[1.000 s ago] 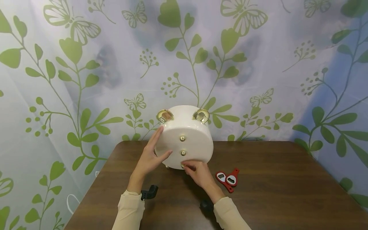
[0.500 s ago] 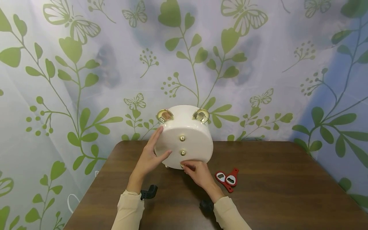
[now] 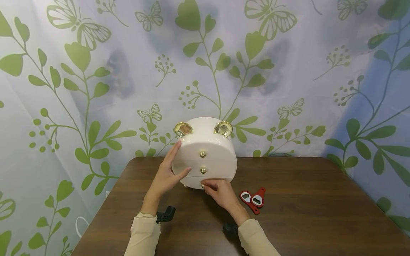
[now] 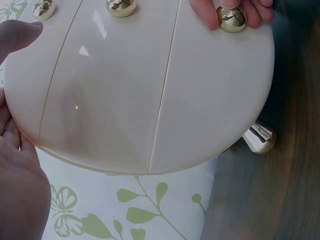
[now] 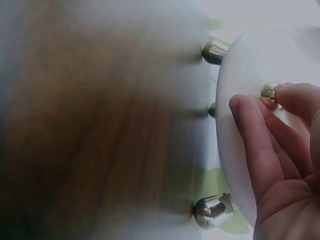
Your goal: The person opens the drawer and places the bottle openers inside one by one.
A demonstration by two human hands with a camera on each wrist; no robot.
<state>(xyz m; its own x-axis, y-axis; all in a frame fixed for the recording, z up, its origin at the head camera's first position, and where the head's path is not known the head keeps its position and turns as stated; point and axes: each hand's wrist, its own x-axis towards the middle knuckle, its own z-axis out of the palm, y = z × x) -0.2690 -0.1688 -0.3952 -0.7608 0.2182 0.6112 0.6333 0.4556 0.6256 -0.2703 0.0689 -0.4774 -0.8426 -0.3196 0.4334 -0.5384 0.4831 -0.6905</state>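
Observation:
A glossy white round box with drawers (image 3: pixel 189 156) stands on the table, with two gold ears on top and three gold knobs down its front. My right hand (image 3: pixel 222 192) pinches the lowest knob (image 4: pixel 232 21) between thumb and fingers. At the box's left side, my left hand (image 3: pixel 164 179) rests with straight fingers along the edge and the thumb (image 4: pixel 22 36) stretched over the front. The bottom drawer (image 4: pixel 215 95) shows a seam along its top edge. Short gold feet (image 5: pixel 212 210) hold the box up from the table.
Two red bottle openers (image 3: pixel 257 200) lie overlapping on the brown wooden table (image 3: pixel 304 206), right of the right hand. A leaf-and-butterfly patterned cloth (image 3: pixel 128 71) hangs behind the table. Each wrist wears a black camera mount (image 3: pixel 166 214).
The bottom drawer has come slightly forward with the right hand, and a line now shows above it. The left hand keeps its place on the box.

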